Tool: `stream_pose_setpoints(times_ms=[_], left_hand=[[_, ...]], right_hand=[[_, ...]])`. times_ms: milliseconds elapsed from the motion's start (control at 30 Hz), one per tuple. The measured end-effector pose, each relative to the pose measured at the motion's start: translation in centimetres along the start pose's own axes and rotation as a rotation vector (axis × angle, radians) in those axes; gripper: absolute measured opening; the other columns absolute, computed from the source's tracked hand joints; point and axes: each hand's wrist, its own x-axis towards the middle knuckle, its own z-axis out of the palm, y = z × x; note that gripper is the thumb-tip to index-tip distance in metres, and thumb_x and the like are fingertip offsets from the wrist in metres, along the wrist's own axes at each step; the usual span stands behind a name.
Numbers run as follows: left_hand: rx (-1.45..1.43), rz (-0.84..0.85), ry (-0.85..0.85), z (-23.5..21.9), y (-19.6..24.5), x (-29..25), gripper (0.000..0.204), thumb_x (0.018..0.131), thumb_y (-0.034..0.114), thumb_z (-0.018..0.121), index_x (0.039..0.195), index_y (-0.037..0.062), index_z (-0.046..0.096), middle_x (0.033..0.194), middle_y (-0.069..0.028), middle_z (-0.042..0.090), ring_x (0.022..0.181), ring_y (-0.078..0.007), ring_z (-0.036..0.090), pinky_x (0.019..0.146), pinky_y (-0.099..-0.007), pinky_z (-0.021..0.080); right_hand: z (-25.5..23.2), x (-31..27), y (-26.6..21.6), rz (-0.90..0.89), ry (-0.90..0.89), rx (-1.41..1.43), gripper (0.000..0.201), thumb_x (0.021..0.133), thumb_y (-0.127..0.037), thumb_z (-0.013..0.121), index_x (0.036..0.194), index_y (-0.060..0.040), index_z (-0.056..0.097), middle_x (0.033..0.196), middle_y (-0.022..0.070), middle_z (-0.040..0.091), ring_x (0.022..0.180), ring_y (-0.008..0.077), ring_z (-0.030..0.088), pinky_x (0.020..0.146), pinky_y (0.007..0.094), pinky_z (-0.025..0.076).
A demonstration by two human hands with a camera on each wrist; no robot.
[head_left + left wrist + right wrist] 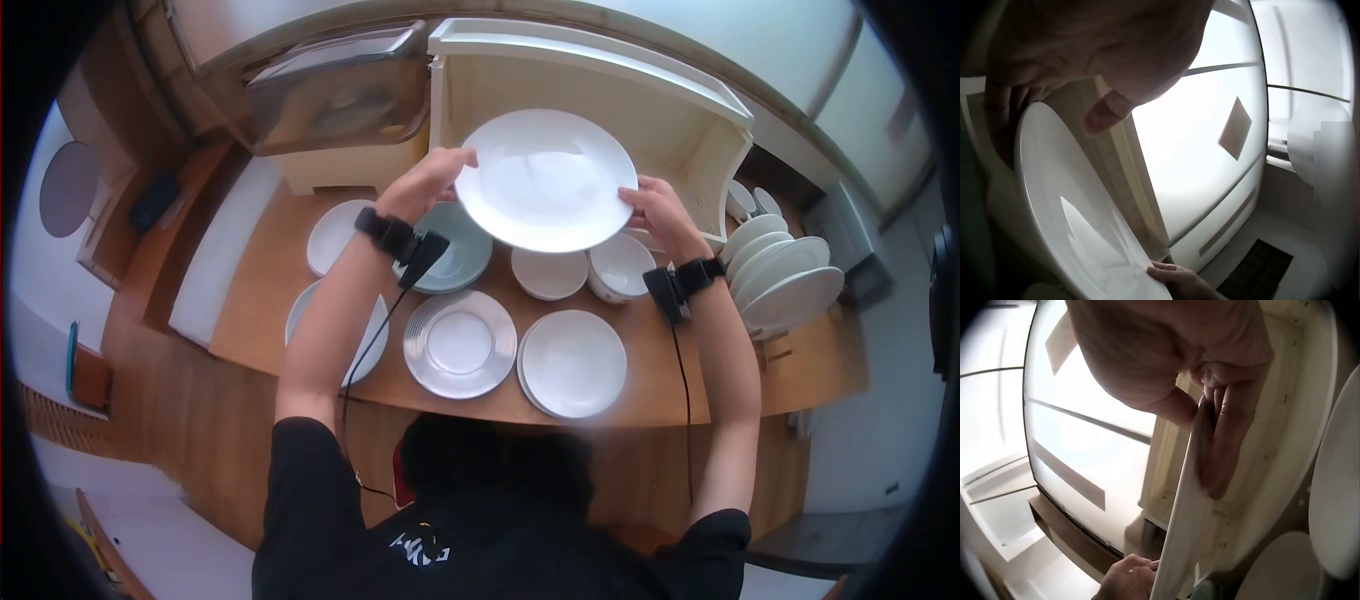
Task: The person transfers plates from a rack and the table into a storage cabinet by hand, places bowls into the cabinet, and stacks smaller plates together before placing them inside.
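Observation:
Both hands hold a large white plate [545,180] up over the table, its glossy inner side facing the head camera. At its left rim is my left hand [428,185], fingers behind the plate; in the left wrist view the thumb [1105,114] stands off the surface. My right hand [662,212] pinches the opposite rim, thumb on one face and fingers [1229,437] along the other. Below the plate are a pale green bowl [460,250], a white bowl [550,277] and some stacked white bowls [622,268].
Behind the plate stands a cream storage box [590,85], open at the front. Beside it is another box with a brown see-through cover [340,95]. Ribbed-rim plates [460,345] and stacked white plates [574,364] lie near the table's front edge. Several plates [790,300] stand upright at right.

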Motion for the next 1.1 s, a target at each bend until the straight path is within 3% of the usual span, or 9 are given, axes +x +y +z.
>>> stream_pose_setpoints(times_ms=[67, 200, 367, 600, 733, 833, 900, 1000, 1100], left_hand=[[-0.058, 0.002, -0.03, 0.1, 0.3, 3.6, 0.037, 0.088, 0.028, 0.054, 0.112, 0.0002, 0.056, 0.101, -0.0096, 0.062, 0.092, -0.0178, 0.06, 0.085, -0.0321, 0.049], [0.018, -0.031, 0.028, 0.3, 1.6, 8.1, 0.04, 0.09, 0.031, 0.052, 0.117, 0.0022, 0.056, 0.107, -0.0098, 0.062, 0.096, -0.0191, 0.06, 0.087, -0.0346, 0.048], [0.068, -0.016, 0.023, 0.5, 1.9, 11.2, 0.048, 0.091, 0.036, 0.051, 0.124, 0.0005, 0.054, 0.114, -0.0129, 0.061, 0.103, -0.0212, 0.06, 0.088, -0.0353, 0.047], [0.276, -0.04, 0.067, 0.2, 1.9, 9.9, 0.06, 0.089, 0.042, 0.053, 0.129, -0.0028, 0.051, 0.12, -0.0172, 0.059, 0.105, -0.0249, 0.06, 0.09, -0.0355, 0.046], [0.184, -0.094, 0.035, 0.1, -0.9, 10.5, 0.063, 0.087, 0.043, 0.056, 0.13, -0.0035, 0.051, 0.126, -0.0176, 0.057, 0.107, -0.0258, 0.06, 0.092, -0.0344, 0.045], [0.366, -0.099, 0.042, 0.2, -1.6, 11.5, 0.065, 0.084, 0.044, 0.06, 0.129, -0.004, 0.053, 0.127, -0.0199, 0.058, 0.11, -0.0278, 0.059, 0.093, -0.0339, 0.045], [0.766, -0.071, 0.056, 0.7, -0.9, 11.5, 0.055, 0.078, 0.039, 0.063, 0.112, -0.0046, 0.066, 0.117, -0.0243, 0.063, 0.109, -0.0347, 0.061, 0.093, -0.0362, 0.047], [0.789, -0.035, -0.088, -0.2, -2.7, 13.2, 0.054, 0.076, 0.041, 0.064, 0.108, -0.003, 0.068, 0.115, -0.0239, 0.065, 0.108, -0.0346, 0.062, 0.092, -0.036, 0.047], [0.917, -0.089, -0.079, 0.2, -2.2, 12.9, 0.053, 0.078, 0.042, 0.064, 0.109, -0.0002, 0.069, 0.118, -0.021, 0.065, 0.109, -0.0338, 0.061, 0.093, -0.0361, 0.047]], right_hand=[[-0.4, 3.3, 0.1, 0.001, 0.11, -0.101, 0.029, 0.092, -0.01, 0.056, 0.114, 0.0089, 0.058, 0.101, 0.0146, 0.067, 0.088, 0.0216, 0.068, 0.078, 0.0349, 0.058], [-2.4, 9.5, 1.5, 0.008, 0.121, -0.133, 0.032, 0.091, -0.011, 0.058, 0.117, 0.0073, 0.056, 0.106, 0.0173, 0.066, 0.091, 0.0256, 0.068, 0.08, 0.0388, 0.058], [-2.3, 13.5, 2.3, 0.043, 0.089, -0.195, 0.035, 0.087, -0.008, 0.057, 0.119, 0.0057, 0.055, 0.107, 0.0166, 0.065, 0.092, 0.0247, 0.067, 0.082, 0.0375, 0.058], [-1.9, 15.6, 4.6, 0.104, -0.042, -0.24, 0.028, 0.081, 0.0, 0.058, 0.109, 0.0061, 0.06, 0.103, 0.0157, 0.065, 0.092, 0.0238, 0.067, 0.081, 0.0343, 0.058], [-1.5, 16.0, 5.7, 0.165, -0.059, -0.279, 0.025, 0.08, 0.002, 0.06, 0.104, 0.0072, 0.062, 0.1, 0.0156, 0.065, 0.088, 0.0237, 0.067, 0.079, 0.0324, 0.058], [-1.4, 16.3, 5.8, 0.211, -0.114, -0.319, 0.025, 0.082, 0.002, 0.06, 0.107, 0.0046, 0.061, 0.1, 0.0117, 0.064, 0.089, 0.02, 0.066, 0.079, 0.0298, 0.058], [-1.5, 16.3, 5.5, 0.218, -0.111, -0.382, 0.022, 0.083, 0.001, 0.06, 0.104, 0.0056, 0.061, 0.097, 0.0115, 0.064, 0.089, 0.0198, 0.066, 0.08, 0.0294, 0.058], [-2.0, 16.6, 6.1, 0.231, -0.147, -0.388, 0.02, 0.083, -0.001, 0.06, 0.102, 0.0062, 0.061, 0.096, 0.0109, 0.063, 0.088, 0.0197, 0.066, 0.08, 0.0289, 0.058], [-1.5, 16.2, 5.3, 0.225, -0.172, -0.336, 0.018, 0.086, -0.004, 0.06, 0.101, 0.006, 0.061, 0.097, 0.0113, 0.064, 0.088, 0.0202, 0.066, 0.08, 0.0294, 0.058]])
